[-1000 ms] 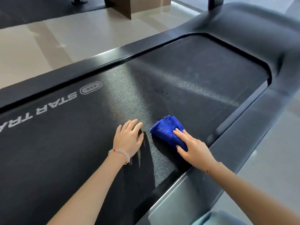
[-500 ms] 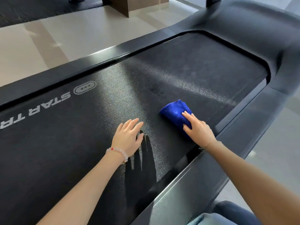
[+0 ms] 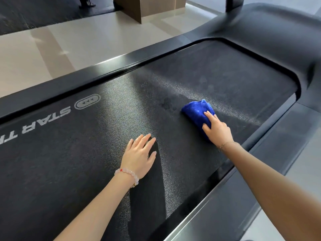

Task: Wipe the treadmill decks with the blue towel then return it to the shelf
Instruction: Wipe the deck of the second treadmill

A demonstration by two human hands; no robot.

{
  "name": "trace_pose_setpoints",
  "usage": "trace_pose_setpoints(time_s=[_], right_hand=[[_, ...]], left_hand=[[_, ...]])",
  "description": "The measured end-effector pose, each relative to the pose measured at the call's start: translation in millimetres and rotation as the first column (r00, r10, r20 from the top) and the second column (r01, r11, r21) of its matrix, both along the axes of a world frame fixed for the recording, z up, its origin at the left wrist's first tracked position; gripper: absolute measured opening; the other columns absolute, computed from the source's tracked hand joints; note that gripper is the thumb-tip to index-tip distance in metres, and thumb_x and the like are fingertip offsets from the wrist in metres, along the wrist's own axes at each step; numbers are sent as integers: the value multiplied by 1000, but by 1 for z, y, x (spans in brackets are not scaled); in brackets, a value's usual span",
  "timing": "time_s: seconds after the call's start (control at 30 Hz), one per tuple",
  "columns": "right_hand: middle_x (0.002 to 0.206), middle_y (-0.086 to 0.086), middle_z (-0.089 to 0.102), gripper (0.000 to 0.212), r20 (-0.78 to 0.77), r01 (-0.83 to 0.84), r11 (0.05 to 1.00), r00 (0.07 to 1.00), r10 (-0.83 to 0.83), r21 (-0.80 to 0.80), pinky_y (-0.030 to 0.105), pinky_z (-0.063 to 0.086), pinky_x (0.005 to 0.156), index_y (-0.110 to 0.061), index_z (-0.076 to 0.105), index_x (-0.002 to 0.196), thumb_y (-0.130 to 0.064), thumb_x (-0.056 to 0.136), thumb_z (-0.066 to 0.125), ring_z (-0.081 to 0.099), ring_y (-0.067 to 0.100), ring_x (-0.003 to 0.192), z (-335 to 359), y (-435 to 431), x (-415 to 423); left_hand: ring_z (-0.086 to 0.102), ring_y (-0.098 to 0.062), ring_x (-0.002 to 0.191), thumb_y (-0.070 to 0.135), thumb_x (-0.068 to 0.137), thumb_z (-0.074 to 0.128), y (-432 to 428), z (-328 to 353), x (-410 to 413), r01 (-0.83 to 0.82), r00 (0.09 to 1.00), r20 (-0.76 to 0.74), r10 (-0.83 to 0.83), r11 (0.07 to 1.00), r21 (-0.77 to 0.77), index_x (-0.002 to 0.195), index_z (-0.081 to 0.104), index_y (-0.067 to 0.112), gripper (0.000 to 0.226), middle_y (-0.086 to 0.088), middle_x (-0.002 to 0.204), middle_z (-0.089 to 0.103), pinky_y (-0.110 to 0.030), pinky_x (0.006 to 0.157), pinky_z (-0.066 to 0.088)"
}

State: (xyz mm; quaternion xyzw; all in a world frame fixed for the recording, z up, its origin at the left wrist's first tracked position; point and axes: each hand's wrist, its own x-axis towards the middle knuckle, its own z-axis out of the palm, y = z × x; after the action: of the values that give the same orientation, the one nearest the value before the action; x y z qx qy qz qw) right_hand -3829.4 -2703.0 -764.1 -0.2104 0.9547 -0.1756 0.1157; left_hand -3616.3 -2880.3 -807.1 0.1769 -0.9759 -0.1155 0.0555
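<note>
Blue towel (image 3: 196, 111): it is lying bunched on the textured treadmill belt (image 3: 217, 75), on the half nearer the right side rail (image 3: 271, 148), ahead of the printed logo (image 3: 87, 101) as the head camera is looking.
Right hand (image 3: 218, 130): it is pressing flat on the near part of the towel; the fingers (image 3: 209, 115) are lying nearly straight and spread over the cloth, pinning it down rather than curling round it.
Left hand (image 3: 139, 156): it is resting palm down on the bare belt, fingers extended and holding nothing, seemingly propping the body.
Key relation: most of the towel is sticking out beyond the right fingertips, away from the person; its long axis is running roughly in line with the right forearm. The right hand is on it, the left is well apart to the side.
Step in hand: wiping the deck appears to be under way, with the belt toward the motor hood (image 3: 260, 37) probably the next stretch to cover.
Shelf: it is not appearing in this view, so the return is not yet done.
</note>
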Motion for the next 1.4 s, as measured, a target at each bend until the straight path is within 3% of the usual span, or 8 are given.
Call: trace_pose_setpoints(time_s=[0.33, 0.57, 0.97, 1.07, 1.17, 1.27, 1.33, 1.4], right_hand=[[154, -3, 28, 50, -46, -84, 996, 995, 84, 3, 41, 34, 102, -24, 31, 144, -23, 95, 44, 23, 24, 142, 2, -14, 18], [154, -10, 26, 50, -52, -361, 932, 931, 360, -8, 42, 38, 100, -36, 30, 143, -25, 96, 43, 21, 21, 143, -4, -61, 38], [153, -9, 27, 48, -68, -357, 933, 931, 359, 45, 41, 38, 98, -35, 33, 141, -21, 96, 41, 33, 28, 137, 2, -129, -23], [154, -9, 26, 48, -74, -368, 929, 926, 370, 46, 41, 37, 99, -36, 32, 142, -21, 96, 40, 32, 27, 137, 1, -157, -35], [154, -8, 26, 48, -85, -394, 918, 914, 397, 50, 42, 36, 100, -35, 32, 142, -21, 96, 39, 31, 27, 138, -1, -189, -45], [152, -5, 31, 48, -92, -407, 913, 909, 407, 20, 42, 35, 100, -33, 33, 142, -19, 96, 39, 32, 28, 136, -3, -226, -51], [148, -3, 35, 48, -104, -417, 909, 904, 415, -2, 42, 35, 99, -31, 34, 142, -18, 96, 39, 37, 29, 131, -3, -249, -54], [149, -2, 34, 48, -104, -432, 902, 897, 429, -7, 43, 34, 99, -30, 34, 142, -17, 96, 39, 38, 30, 130, -3, -269, -58]], left_hand=[[49, -27, 123, 43, 88, 29, 2, -1, -5, -28, 1000, 12, 28, 999, -36, 124, 58, 20, 52, -3, 131, 56, -51, 101, 34], [49, -25, 123, 43, 86, 30, -10, 2, -13, -51, 998, 36, 51, 999, -18, 124, 58, 19, 53, -3, 130, 56, -51, 101, 36], [47, -20, 126, 45, 89, 29, -63, 4, -25, -50, 994, 98, 55, 997, -57, 130, 53, 29, 49, 3, 134, 53, -51, 102, 35], [47, -21, 125, 54, 90, 29, -77, 4, -21, -54, 990, 129, 61, 997, -58, 130, 53, 31, 52, 4, 135, 52, -52, 101, 35], [36, -19, 134, 69, 88, 9, -86, 3, -17, -43, 982, 185, 43, 999, -4, 136, 42, 36, 67, 8, 144, 40, -48, 106, 23], [11, -13, 142, 80, 74, -7, -87, 5, -19, -61, 987, 155, 52, 997, 50, 142, 24, 43, 84, 16, 152, 16, -40, 112, 1], [0, -9, 142, 80, 72, -6, -86, 7, -20, -84, 986, 149, 79, 996, 24, 143, 16, 46, 82, 20, 152, 5, -39, 114, -5], [3, -8, 142, 77, 75, 2, -86, 8, -20, -91, 982, 169, 88, 996, 10, 142, 16, 48, 74, 22, 151, 6, -41, 116, 1]])
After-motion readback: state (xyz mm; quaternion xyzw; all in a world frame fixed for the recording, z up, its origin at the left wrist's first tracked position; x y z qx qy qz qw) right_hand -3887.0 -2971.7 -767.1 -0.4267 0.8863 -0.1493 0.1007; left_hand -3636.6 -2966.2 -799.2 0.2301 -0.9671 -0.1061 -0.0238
